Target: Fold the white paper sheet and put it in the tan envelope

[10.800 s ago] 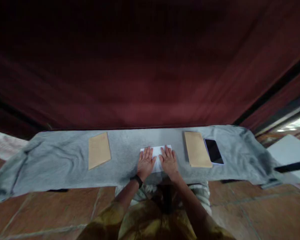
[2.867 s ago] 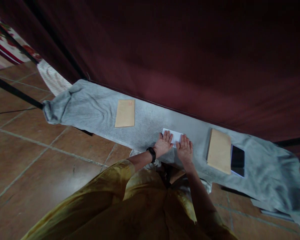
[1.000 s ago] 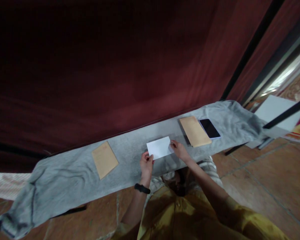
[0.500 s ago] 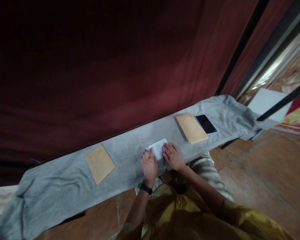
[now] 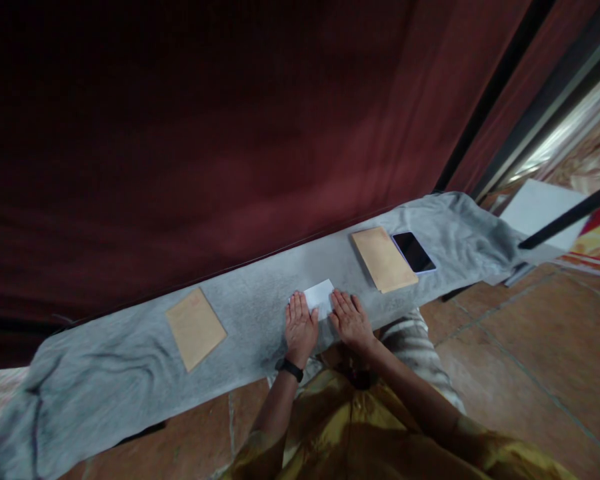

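Lying outstretched, left fingers (image 5: pixel 298 306) and right fingers (image 5: pixel 343 306) touch white paper (image 5: pixel 321 294).

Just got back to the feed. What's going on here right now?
A person has both bare hands laid flat on a white paper: the left hand on its left part, the right hand at its right edge. The white paper lies on a grey cloth. Off to the left lies a flat brown envelope; to the right is a second brown envelope, with a phone just beyond it. Neither hand touches those.
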### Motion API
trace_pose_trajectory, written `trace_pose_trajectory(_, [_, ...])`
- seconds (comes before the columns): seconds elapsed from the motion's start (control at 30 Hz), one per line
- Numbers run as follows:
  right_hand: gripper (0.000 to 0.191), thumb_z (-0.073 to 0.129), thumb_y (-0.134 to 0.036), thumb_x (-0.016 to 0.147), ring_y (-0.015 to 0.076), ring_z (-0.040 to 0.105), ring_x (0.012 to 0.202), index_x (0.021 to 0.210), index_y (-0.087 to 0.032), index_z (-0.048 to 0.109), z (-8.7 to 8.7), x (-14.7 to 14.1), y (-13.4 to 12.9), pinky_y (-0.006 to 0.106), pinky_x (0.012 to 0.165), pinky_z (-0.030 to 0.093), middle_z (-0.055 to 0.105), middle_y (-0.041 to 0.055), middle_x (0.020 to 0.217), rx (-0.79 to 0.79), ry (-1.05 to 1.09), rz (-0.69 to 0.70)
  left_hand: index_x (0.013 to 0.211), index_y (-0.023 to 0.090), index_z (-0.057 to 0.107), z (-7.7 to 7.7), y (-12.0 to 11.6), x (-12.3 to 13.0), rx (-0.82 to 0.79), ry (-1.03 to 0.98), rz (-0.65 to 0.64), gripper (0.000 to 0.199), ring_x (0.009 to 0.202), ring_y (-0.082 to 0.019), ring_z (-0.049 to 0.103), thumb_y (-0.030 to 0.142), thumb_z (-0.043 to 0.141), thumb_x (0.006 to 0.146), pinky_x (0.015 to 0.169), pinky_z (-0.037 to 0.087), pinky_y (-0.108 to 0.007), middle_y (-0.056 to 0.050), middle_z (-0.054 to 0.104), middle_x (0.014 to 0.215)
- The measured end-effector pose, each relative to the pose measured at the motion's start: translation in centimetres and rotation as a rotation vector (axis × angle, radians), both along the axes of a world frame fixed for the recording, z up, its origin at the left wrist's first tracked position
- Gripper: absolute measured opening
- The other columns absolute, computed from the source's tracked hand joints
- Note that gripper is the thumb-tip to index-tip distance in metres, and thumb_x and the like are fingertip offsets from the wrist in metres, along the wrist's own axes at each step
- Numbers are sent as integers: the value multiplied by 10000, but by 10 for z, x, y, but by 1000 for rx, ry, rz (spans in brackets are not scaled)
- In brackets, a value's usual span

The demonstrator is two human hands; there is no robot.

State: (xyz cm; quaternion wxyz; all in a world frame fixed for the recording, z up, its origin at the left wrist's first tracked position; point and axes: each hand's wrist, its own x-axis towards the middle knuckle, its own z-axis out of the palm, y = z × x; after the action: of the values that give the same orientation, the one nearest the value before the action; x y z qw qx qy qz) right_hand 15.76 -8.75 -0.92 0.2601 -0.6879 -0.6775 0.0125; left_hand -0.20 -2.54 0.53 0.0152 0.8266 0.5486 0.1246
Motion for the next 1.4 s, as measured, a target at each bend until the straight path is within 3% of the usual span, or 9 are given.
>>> trace_pose_trajectory(0.13, [553,441,-365,1028,296,440,1426,1536,-153,394,3,6,-7,510,1224,242,443,134,1553,-11,3,9,1532,31,344,3,-1,0,23,16,77,611,1510,-313,280,359,358,1017,1220,248,-549,-235,365,1580])
trace_pose_trajectory(0.2, [555,456,-368,1023,293,446,1422,1537,-166,397,4,8,-9,509,1225,242,450,130,1550,-14,5,3,1546,52,324,6,-3,11,48,4,55,593,1519,-310,259,320,347,1018,1223,231,-570,-220,345,1595])
trace_pose_trajectory(0.33, [500,442,-303,1024,262,439,1428,1514,-201,439,6,13,-19,503,1227,242,485,93,1533,-13,2,41,1559,148,330,12,-8,40,-44,0,-240,548,1525,-252,252,274,311,1026,1230,262,-520,-118,332,1626])
trace_pose_trajectory(0.43, [458,438,-298,1028,248,438,1427,1479,-232,489,7,19,-30,489,1220,260,508,65,1521,-32,0,92,1549,160,355,14,-11,52,-96,14,-320,549,1525,-245,255,346,331,1033,1236,259,-506,-101,339,1625])
trace_pose_trajectory(0.6, [460,418,-305,1034,259,435,1426,1479,-214,488,9,23,-38,489,1217,259,499,70,1527,-62,16,89,1556,147,335,14,-12,37,-83,45,-296,577,1533,-244,231,387,343,1032,1245,234,-492,-109,307,1637])
trace_pose_trajectory(0.77, [476,399,-283,1032,260,423,1434,1497,-203,463,10,21,-36,497,1219,251,494,77,1531,-77,43,78,1556,115,332,16,-14,16,-79,58,-189,575,1532,-264,229,330,349,1024,1234,257,-498,-145,304,1631])
trace_pose_trajectory(1.1, [449,414,-244,1015,264,447,1411,1441,-176,535,4,21,-37,491,1223,246,584,99,1447,-46,-13,78,1570,136,296,12,1,71,-119,15,-317,569,1545,-222,184,359,279,1047,1257,204,-483,-91,293,1644])
trace_pose_trajectory(1.23, [453,428,-252,1015,250,460,1396,1450,-165,517,5,20,-36,483,1218,250,588,100,1442,-31,-39,73,1572,120,287,9,8,68,-88,38,-244,599,1540,-220,204,401,296,1043,1259,207,-460,-103,294,1641])
trace_pose_trajectory(1.4, [472,422,-258,1021,256,436,1409,1478,-152,472,6,20,-36,481,1212,245,549,103,1483,-51,-52,64,1561,94,309,9,13,47,-57,100,-100,599,1532,-245,232,376,322,1033,1245,239,-461,-124,284,1640])
